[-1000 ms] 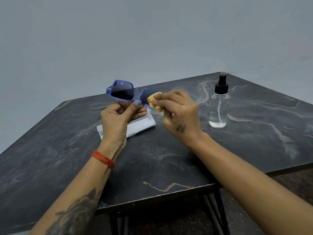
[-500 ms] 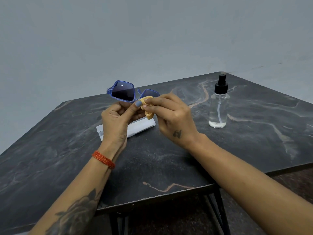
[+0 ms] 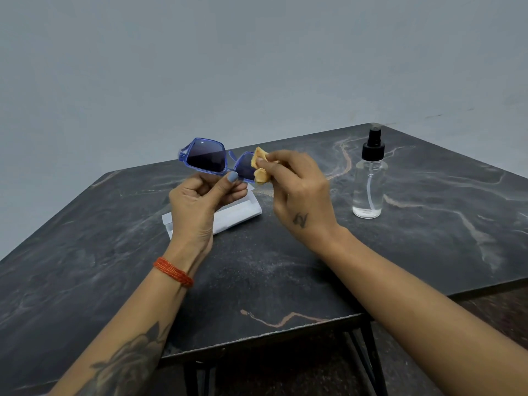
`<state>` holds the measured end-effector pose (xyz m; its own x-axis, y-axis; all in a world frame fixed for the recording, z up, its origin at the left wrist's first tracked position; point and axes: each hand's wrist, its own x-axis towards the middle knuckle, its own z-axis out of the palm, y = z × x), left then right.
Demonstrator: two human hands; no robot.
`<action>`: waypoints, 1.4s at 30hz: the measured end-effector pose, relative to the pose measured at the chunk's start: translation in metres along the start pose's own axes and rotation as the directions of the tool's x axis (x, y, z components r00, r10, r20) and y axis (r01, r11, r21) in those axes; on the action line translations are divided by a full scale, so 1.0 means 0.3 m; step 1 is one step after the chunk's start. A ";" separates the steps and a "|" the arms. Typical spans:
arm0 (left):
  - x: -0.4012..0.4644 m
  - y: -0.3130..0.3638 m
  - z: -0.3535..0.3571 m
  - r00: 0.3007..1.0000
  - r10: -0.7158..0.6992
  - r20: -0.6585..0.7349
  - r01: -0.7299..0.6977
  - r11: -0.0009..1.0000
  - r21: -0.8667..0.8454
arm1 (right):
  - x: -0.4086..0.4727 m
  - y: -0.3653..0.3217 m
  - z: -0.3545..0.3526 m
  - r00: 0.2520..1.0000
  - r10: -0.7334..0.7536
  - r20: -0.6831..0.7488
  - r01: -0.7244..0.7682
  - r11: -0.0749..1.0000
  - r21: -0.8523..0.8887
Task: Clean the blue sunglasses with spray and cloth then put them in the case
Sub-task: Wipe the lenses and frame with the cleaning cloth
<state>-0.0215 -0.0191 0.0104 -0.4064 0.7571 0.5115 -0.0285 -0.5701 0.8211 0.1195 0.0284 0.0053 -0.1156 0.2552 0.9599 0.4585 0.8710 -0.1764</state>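
Since half a second ago, the right hand [image 3: 297, 192] has shifted the small crumpled yellow cloth [image 3: 260, 168] up and to the right across the right lens, from near the bridge toward the lens's outer side. That hand pinches the cloth between thumb and forefinger, its other fingers curled below, and presses it to the lens. At centre frame, the blue-framed square sunglasses with dark lenses [image 3: 206, 158] are held up above the table; the left hand [image 3: 200, 204] grips them at the lower edge near the bridge, thumb raised in front and fingers curled behind. A white flat rectangular case [image 3: 238, 214] lies on the dark marbled tabletop [image 3: 257, 281] beneath both hands, partly hidden by the left one. Right of centre, well apart from the hands, a clear spray bottle with a black pump top [image 3: 369, 178] stands upright. An orange beaded bracelet [image 3: 173, 272] circles the left wrist.
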 end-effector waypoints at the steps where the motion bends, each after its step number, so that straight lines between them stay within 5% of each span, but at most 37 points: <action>1: 0.000 0.000 0.001 1.000 -0.008 -0.008 0.008 1.000 -0.008 | -0.003 0.000 0.000 1.000 0.005 0.006 -0.006 1.000 0.011; 11: -0.001 0.005 0.006 0.999 0.034 0.006 -0.034 0.997 0.070 | -0.001 -0.015 0.005 0.982 -0.183 0.054 0.179 0.981 0.071; 24: -0.003 0.003 0.006 1.000 -0.014 -0.011 0.013 1.000 -0.003 | 0.001 -0.009 -0.008 0.997 0.077 0.023 -0.078 0.996 0.039; 36: -0.002 -0.003 -0.002 1.000 0.028 -0.002 -0.028 0.997 0.071 | -0.010 -0.028 0.007 0.986 -0.152 0.069 0.148 0.987 0.069; 42: -0.003 -0.004 -0.001 1.000 -0.020 -0.022 0.020 1.000 -0.011 | -0.007 -0.013 -0.004 0.988 -0.135 0.071 0.133 0.991 0.034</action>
<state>-0.0213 -0.0192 0.0088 -0.4260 0.7612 0.4890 -0.0465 -0.5582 0.8284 0.1190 0.0238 0.0042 -0.2388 0.1649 0.9570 0.4089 0.9109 -0.0549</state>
